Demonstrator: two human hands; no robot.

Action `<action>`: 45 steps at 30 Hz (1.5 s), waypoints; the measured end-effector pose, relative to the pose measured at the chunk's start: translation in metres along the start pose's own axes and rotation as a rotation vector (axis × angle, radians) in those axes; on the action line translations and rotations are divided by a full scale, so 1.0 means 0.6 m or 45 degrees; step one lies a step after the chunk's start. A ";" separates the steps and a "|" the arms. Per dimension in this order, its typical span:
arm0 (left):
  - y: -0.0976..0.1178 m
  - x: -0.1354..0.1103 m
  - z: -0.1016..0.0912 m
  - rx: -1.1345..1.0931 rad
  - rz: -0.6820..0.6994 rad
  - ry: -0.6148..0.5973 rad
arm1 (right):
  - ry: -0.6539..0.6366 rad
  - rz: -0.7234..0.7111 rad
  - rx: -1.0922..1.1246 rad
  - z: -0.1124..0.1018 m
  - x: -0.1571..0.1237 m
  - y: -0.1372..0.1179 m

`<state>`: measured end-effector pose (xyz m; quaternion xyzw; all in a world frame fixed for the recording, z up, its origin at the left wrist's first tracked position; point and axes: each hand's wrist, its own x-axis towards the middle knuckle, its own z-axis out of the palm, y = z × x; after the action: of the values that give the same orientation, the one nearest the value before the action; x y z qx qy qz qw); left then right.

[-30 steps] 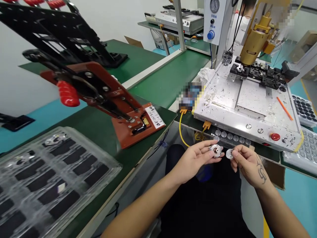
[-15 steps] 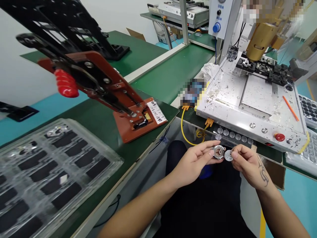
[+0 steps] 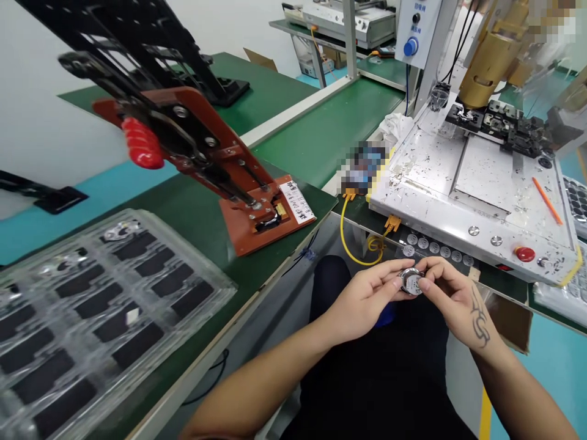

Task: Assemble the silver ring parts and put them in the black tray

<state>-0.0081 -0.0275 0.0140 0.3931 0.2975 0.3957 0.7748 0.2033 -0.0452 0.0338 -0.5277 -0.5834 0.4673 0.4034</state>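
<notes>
**Both hands meeting on a small metal ring at lower centre**

At the lower left of the frame, a clear plastic tray with dark pockets is lying on the green bench. Above it, at upper left, a red-brown press with a red handle is standing tilted on the same bench.

At lower centre, the left hand is gripping a round metal ring between thumb and fingertips, with the fingers closed on its left edge. A small silver disc is sitting on the face of the ring. The right hand is pinching that disc from the right, with its fingers closed on it and touching the ring. Both hands are working over the person's lap, just below the bench edge.

Directly above the hands, a row of similar discs is lying along the front edge of a white machine. A yellow cable is looping to the left of the row. At upper right, a brass-coloured head is hanging over a dark fixture.
</notes>
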 end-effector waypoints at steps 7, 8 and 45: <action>0.002 -0.003 0.004 0.012 -0.001 -0.004 | 0.011 -0.015 -0.020 0.009 -0.002 0.003; 0.003 -0.004 0.004 0.018 -0.002 -0.004 | 0.014 -0.014 -0.021 0.009 -0.002 0.003; 0.016 0.001 -0.009 0.391 0.146 0.233 | 0.109 0.091 0.303 0.048 0.021 0.017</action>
<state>-0.0155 -0.0215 0.0195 0.4854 0.4009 0.4233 0.6515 0.1768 -0.0358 0.0166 -0.5160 -0.4868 0.5244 0.4709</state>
